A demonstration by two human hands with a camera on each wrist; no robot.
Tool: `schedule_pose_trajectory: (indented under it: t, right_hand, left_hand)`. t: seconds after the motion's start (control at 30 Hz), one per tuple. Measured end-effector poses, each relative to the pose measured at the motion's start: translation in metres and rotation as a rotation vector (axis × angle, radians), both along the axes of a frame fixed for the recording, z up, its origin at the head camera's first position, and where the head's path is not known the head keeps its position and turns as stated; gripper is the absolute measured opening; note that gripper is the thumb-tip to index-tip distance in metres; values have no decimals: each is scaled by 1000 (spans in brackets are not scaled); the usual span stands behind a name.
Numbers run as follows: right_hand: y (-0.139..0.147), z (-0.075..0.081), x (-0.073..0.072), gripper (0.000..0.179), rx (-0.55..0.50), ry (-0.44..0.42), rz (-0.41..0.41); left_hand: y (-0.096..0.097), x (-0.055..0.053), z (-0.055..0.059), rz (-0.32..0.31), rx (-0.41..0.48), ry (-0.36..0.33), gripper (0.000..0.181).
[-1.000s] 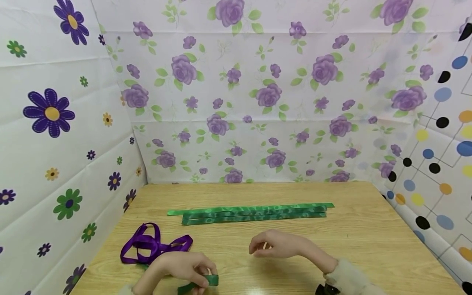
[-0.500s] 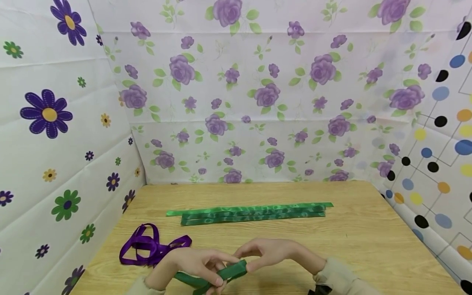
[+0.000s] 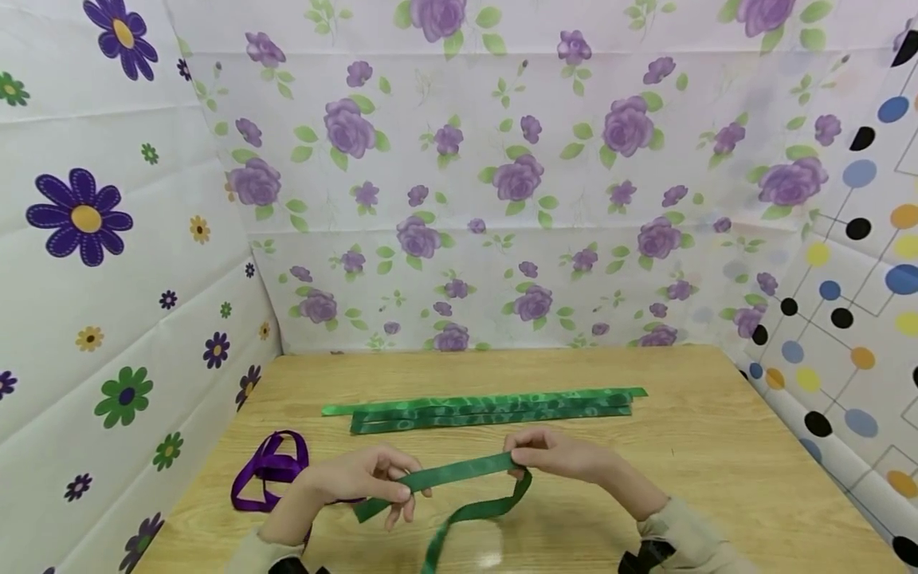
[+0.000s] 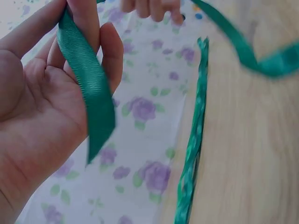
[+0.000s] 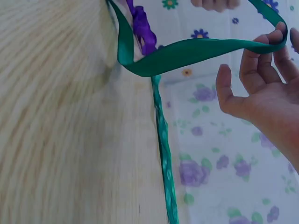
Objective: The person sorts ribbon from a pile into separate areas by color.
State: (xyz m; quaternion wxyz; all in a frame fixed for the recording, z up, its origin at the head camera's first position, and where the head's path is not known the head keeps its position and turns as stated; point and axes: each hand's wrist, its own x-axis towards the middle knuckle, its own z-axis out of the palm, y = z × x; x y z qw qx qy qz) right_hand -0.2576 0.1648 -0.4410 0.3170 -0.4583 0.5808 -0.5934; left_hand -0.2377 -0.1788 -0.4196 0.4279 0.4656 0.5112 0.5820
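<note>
Clock reference: head view, centre on the raised span of green ribbon point(image 3: 462, 472), 12 o'clock toward the rear floral cloth point(image 3: 459, 199).

1. Left hand point(image 3: 362, 477), 9 o'clock: thumb and fingertips nearly closed, pinching the ribbon; the other fingers are loosely spread. A short end projects past this grip toward 8 o'clock and, in the left wrist view, hangs across the open palm.

2. Right hand point(image 3: 562, 456), between 2 and 3 o'clock: thumb and fingertips closed on the ribbon, the remaining fingers curved beneath.

3. Green ribbon: located between the hands, above the surface point(image 3: 688, 446). The two-point grip presumably serves to draw this section straight and present its broad face. Beyond the right fingers it is not tensioned; the tail drops slack, curving through 4 o'clock and leaving the view past 6.

4. Green strips point(image 3: 484, 412), between 12 and 1 o'clock: laid flat, close together, lengths running roughly 9 to 3. This alignment probably keeps them orderly and outside the working area.

5. Purple ribbon point(image 3: 278, 466), 9 o'clock, beyond the left hand: in loose loops, partly behind the left wrist, held by neither hand. Its position suggests that it is set aside.
</note>
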Motion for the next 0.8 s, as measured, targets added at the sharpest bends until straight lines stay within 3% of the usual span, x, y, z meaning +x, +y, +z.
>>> schedule_pose_trajectory:
  t: [0.2, 0.4, 0.6, 0.73, 0.8]
  right_hand:
    - [36, 0, -15, 22, 0, 48, -178]
    - [75, -1, -28, 22, 81, 99, -304]
    - [105, -5, -37, 25, 197, 147, -358]
    - [121, -9, -42, 28, 277, 180, -405]
    - [129, -11, -44, 28, 303, 206, -399]
  left_hand:
    - [-22, -14, 5, 98, 39, 138, 25]
    - [-42, -25, 5, 290, -89, 170, 24]
    - [-58, -36, -4, 411, -195, 228, 26]
    - [-66, -40, -10, 504, -281, 217, 25]
    - [-69, -42, -13, 590, -356, 205, 25]
